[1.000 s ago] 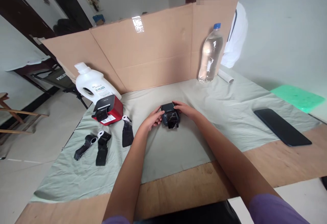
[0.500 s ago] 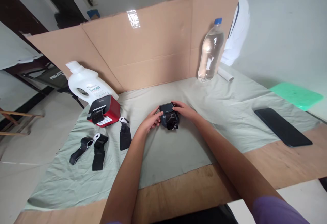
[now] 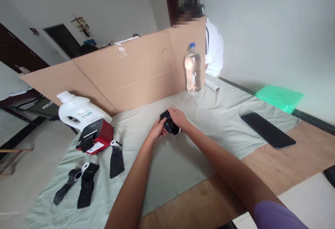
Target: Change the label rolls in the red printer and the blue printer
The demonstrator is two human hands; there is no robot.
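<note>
A small black printer [image 3: 168, 127], with a glossy black paper strip [image 3: 175, 128] hanging out of its front, sits on the cloth in the middle. My left hand [image 3: 158, 128] grips its left side, thumb on top. Curled over the upper right side is my right hand [image 3: 178, 118], which covers part of the printer; its fingertips are hidden. To the left stands a red and black printer [image 3: 104, 135] with a black strip at its front. Several part-unrolled black paper rolls lie near it, one paper roll [image 3: 116, 159] nearest my left arm.
A white jug [image 3: 83, 112] leans behind the red printer. Cardboard [image 3: 141, 72] walls the back, with a water bottle [image 3: 193, 70] and a white tube [image 3: 211, 85] before it. A black slab [image 3: 268, 129] and green packet [image 3: 278, 96] lie right. A person [image 3: 215, 47] is behind the cardboard.
My right hand has slid from the printer's right edge over its top and now covers more of it. The printer looks slightly turned. The whole view has shifted with my head.
</note>
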